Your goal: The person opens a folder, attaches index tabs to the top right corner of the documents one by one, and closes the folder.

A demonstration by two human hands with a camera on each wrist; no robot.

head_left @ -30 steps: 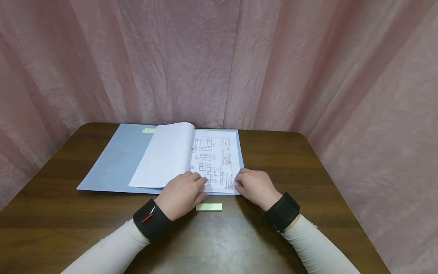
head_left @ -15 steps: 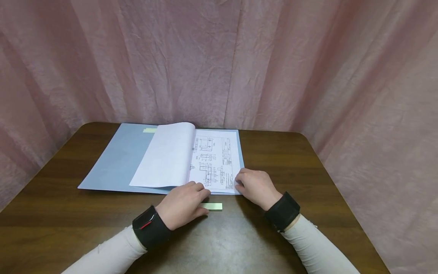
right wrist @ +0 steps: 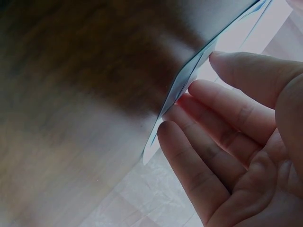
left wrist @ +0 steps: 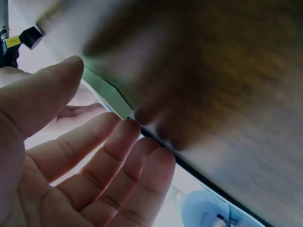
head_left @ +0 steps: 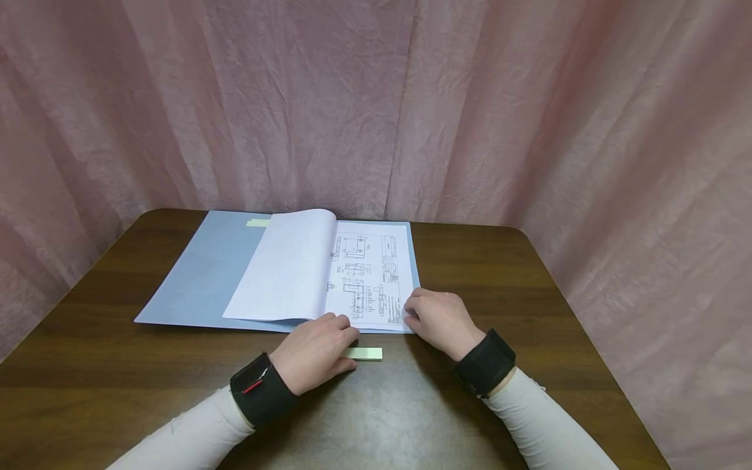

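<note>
The step in hand looks like taking a sticky note from the pad: the left hand (head_left: 314, 352) lies over the left end of the pale green sticky note pad (head_left: 365, 354) on the near part of the table (head_left: 517, 294). In the left wrist view its fingers (left wrist: 124, 163) are nearly straight and touch the pad's edge (left wrist: 106, 94), so nothing is grasped yet. The right hand (head_left: 440, 320) rests with relaxed fingers on the near right corner of the printed drawing page (head_left: 370, 274), only pressing it flat in the open blue folder (head_left: 200, 274).

The next move, I judge, calls for a thumb and finger pinch on the top sheet alone.

The pad lies just beside the folder's near edge. There is free table to the right and near side; the pink curtain (head_left: 376, 98) closes the far side.
</note>
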